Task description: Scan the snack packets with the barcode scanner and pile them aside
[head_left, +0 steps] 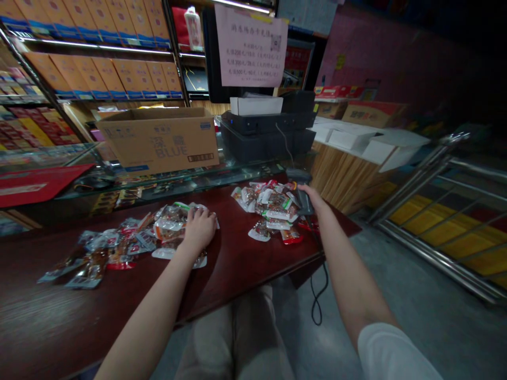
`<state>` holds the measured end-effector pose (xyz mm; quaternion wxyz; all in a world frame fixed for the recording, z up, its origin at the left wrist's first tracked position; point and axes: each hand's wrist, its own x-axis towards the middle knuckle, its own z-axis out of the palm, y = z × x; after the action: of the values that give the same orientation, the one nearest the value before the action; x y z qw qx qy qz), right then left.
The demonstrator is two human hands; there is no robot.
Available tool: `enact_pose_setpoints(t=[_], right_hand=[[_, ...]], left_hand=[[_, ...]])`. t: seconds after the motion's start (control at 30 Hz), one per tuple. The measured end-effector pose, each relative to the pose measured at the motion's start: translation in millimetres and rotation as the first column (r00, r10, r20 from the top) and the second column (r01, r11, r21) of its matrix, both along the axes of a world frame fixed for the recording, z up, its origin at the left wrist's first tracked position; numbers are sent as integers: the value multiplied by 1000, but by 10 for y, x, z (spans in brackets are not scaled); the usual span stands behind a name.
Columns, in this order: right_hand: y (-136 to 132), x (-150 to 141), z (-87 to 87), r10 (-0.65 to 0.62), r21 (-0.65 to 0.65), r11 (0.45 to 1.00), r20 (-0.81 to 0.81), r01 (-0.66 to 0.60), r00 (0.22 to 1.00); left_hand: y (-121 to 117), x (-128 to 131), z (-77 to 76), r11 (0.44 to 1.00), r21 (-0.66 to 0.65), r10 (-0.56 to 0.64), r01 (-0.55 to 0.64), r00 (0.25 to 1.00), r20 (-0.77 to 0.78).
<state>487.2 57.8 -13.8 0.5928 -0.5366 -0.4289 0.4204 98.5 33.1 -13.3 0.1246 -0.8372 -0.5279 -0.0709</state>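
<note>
My left hand (200, 228) rests on a heap of plastic-wrapped snack packets (170, 224), its fingers bent over a packet at the right end. More shiny packets with brown contents (93, 264) trail off to the left. At the right, a second heap of snack packets (273, 203) lies on the dark red tabletop (233, 264). Beside that heap, my right hand (311, 196) is closed around a dark grey barcode scanner (304, 203). Its fingers are partly hidden behind the scanner.
Behind the table stand a glass counter (166, 182), an open cardboard box (158, 140) and a black cash drawer (265, 140) below a monitor with a paper sign (251, 47). A black cable (317, 303) hangs off the table edge. A metal railing (435, 227) stands right.
</note>
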Motion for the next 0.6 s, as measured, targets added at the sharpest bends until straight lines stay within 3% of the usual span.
enact_pose_setpoints(t=[0.17, 0.3, 0.43, 0.53, 0.6], right_hand=[[-21, -11, -216, 18, -74, 997, -17, -19, 1000], [-80, -32, -244, 16, -1, 1000, -55, -16, 998], [-133, -15, -239, -26, 10, 1000, -112, 27, 993], [-177, 40, -252, -44, -32, 999, -158, 40, 986], [-200, 65, -258, -42, -34, 999, -168, 37, 985]], left_hand=[[-24, -29, -61, 984, 77, 162, -162, 987, 6], [-25, 145, 13, 987, 127, 92, -94, 995, 23], [92, 678, 111, 993, -65, -76, 95, 963, 259], [316, 1158, 80, 937, -272, -27, 220, 821, 571], [489, 1408, 9, 899, -341, 41, 274, 724, 689]])
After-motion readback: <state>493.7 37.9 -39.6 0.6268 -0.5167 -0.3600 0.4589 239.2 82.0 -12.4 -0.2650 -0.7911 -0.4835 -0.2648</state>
